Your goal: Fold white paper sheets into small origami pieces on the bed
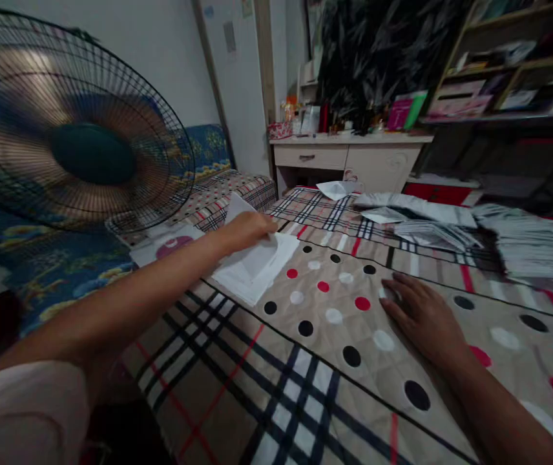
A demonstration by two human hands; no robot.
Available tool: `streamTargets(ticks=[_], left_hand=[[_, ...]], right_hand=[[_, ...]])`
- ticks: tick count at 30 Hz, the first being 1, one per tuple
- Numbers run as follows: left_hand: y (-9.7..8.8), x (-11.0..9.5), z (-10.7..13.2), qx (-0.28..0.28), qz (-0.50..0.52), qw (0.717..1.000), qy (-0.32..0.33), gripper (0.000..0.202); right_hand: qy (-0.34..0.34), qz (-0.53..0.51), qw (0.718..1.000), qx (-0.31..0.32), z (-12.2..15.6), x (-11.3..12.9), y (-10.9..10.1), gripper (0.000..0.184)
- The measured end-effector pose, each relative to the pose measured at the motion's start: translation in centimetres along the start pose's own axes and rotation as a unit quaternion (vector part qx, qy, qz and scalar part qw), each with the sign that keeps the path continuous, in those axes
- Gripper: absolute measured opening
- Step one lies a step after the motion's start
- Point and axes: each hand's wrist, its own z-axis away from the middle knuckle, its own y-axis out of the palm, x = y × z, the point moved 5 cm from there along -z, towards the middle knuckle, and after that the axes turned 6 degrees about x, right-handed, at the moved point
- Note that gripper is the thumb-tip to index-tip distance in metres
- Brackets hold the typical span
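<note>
My left hand (251, 230) reaches across to a small stack of white paper (260, 268) on the polka-dot bedspread (320, 303). Its fingers are closed on a white paper sheet (238, 205), whose corner stands up behind the hand. What the folded-in fingertips touch is partly hidden. Over to the right, my right hand (419, 310) is low over the bedspread with its fingers loosely bent and a gap between thumb and forefinger. A white patch shows in that gap, seemingly one of the printed dots, and I see nothing held there.
A large fan (92, 154) stands close on the left. Several piles of folded white papers (538, 248) lie at the right, with a loose folded paper (337, 189) near the far edge. Behind are a white dresser (313, 155) and shelves (513, 68).
</note>
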Motion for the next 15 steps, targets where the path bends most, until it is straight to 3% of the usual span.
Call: streamTargets(ticks=[2,4,5,7,9,12,15], left_hand=[[-3.1,-0.1,-0.8,-0.150,0.028,0.988,-0.032,0.013],[-5.1,-1.2,-1.4,-0.275,0.076,0.958,-0.039,0.021],[-5.6,-2.1,-1.6,-0.330,0.104,0.937,-0.042,0.024],[-5.0,-4.9,-2.4,-0.386,0.167,0.907,-0.023,0.028],[-2.8,-8.6,-3.2,-0.385,0.225,0.895,0.005,0.033],[2.0,-14.3,-4.1,-0.294,0.275,0.914,0.041,0.035],[6.1,-18.5,-4.3,-0.180,0.262,0.945,0.079,0.034]], right_hand=[[-0.005,-0.004,1.000,0.006,0.0,0.2,-0.2,0.049],[0.010,-0.048,0.999,0.001,0.1,0.5,-0.6,0.047],[0.018,-0.085,0.996,-0.004,0.2,0.6,-0.9,0.046],[0.060,-0.195,0.979,-0.028,0.3,0.7,-1.7,0.048],[0.130,-0.321,0.936,-0.068,0.7,0.3,-2.5,0.050],[0.205,-0.410,0.877,-0.146,1.4,-0.6,-3.3,0.048],[0.251,-0.480,0.825,-0.163,1.7,-1.6,-3.0,0.047]])
